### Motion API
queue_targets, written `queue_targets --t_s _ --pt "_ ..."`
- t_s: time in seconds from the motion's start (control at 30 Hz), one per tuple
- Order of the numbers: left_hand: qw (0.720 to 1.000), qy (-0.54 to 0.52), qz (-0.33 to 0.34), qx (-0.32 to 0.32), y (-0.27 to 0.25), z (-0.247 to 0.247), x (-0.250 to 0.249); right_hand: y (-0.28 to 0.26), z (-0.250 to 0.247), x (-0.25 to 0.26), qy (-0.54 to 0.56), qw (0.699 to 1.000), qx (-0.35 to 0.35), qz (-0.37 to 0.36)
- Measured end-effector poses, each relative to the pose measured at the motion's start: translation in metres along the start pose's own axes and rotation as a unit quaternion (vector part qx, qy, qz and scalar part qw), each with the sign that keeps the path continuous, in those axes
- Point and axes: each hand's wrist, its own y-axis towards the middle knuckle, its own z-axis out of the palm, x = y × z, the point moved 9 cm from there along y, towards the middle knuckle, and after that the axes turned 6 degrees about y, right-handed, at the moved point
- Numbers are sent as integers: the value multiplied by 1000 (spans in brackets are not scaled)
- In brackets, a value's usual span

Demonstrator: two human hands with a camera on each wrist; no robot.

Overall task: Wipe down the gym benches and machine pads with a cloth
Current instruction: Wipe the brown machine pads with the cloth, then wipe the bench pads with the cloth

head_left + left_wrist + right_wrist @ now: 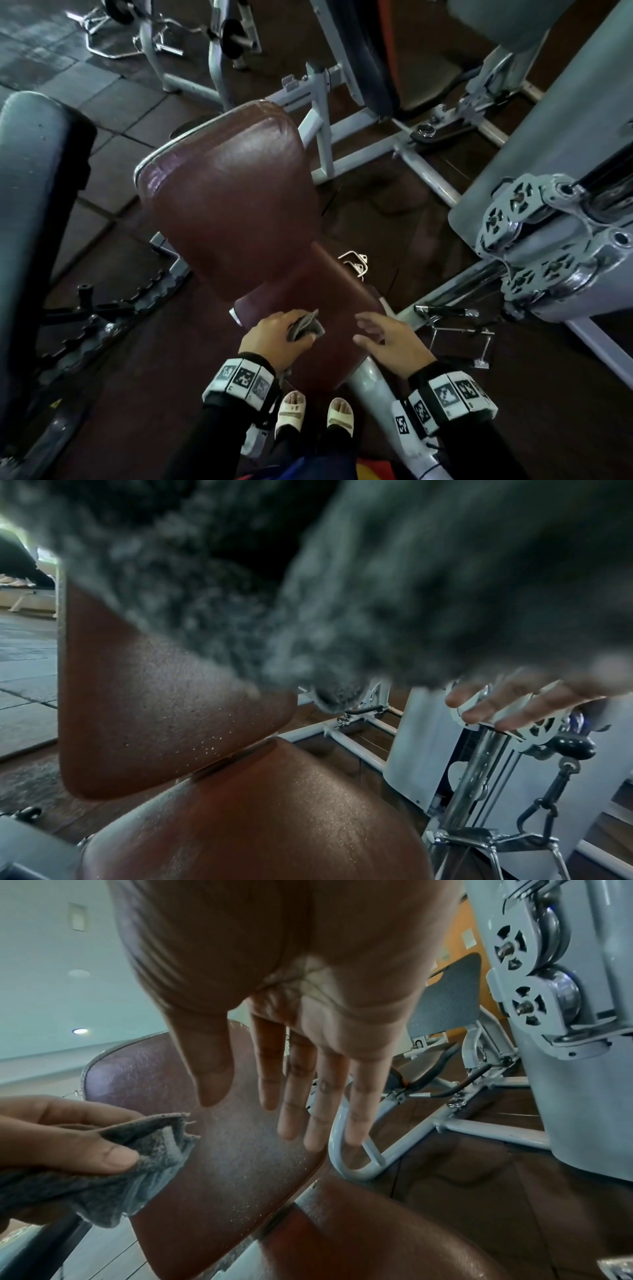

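Fingers of left hand (274,330) curl round crumpled grey cloth (306,328), thumb pinning it; right hand (390,337) flat, fingers straight, holding nothing, above seat pad (329,308). Right wrist view alone shows thumb (113,1158) pressed on cloth's frayed terry folds. Cloth bunched in left palm over maroon seat's left edge, below tilted maroon backrest (229,205); contact with seat unclear.

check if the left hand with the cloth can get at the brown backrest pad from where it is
Probably yes. The left hand grips the cloth over the seat pad, and the backrest pad rises just ahead with nothing between; the right hand hovers off to the side.
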Motion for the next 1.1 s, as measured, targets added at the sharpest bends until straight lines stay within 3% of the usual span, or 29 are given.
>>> queue_targets --t_s 0.3,0.63,0.87,1.1 --pt "1000 7 16 1 -8 -5 -23 -8 -23 9 -15 1000 -17 2" --pt "1000 -10 -8 -28 -10 -13 -19 6 -18 29 -37 999 28 -15" --pt "995 -46 -75 -45 -24 -27 41 37 28 64 -60 993 90 -38" --pt "982 -80 -155 -67 -53 -55 152 68 119 135 -106 979 148 -87"
